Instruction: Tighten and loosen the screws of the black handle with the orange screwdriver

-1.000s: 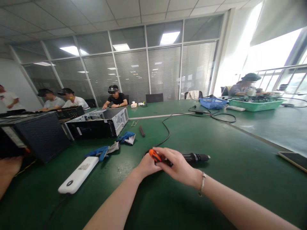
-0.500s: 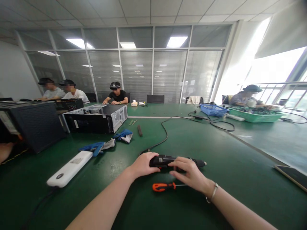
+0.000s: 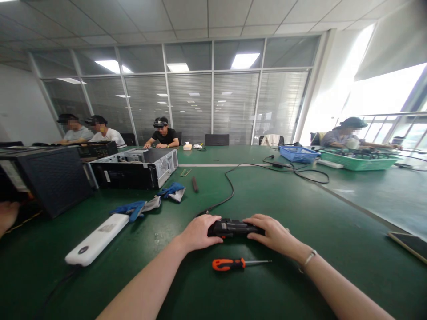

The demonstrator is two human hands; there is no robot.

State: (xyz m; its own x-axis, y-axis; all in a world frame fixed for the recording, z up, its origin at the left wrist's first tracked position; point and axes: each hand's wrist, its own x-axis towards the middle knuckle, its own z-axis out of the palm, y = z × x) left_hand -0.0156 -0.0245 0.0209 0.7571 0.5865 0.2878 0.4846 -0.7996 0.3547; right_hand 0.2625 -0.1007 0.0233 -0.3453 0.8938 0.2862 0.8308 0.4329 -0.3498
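A black corded power tool (image 3: 232, 227) lies lengthwise on the green table, a cable (image 3: 223, 201) running away from its left end. My left hand (image 3: 202, 232) is wrapped round that end, thumb below and fingers above. Round the other end closes my right hand (image 3: 271, 230), hiding the tip of the tool. A bracelet (image 3: 307, 261) is on my right wrist. Nearer to me, an orange and black screwdriver (image 3: 230, 265) rests on the table, its shaft pointing right. Neither hand touches it.
Left of my hands lie a white power strip (image 3: 98, 240) and blue-grey gloves (image 3: 133, 208). Beyond them stand an open computer case (image 3: 126, 173) and a dark case (image 3: 50, 182). Blue (image 3: 298, 155) and green baskets (image 3: 362, 163) and a phone (image 3: 410, 244) are rightward. Several co-workers sit around.
My right hand has slid right along the power tool and closed over its right end. The tip is now covered and the screwdriver's shaft shows fully. My left hand stays put.
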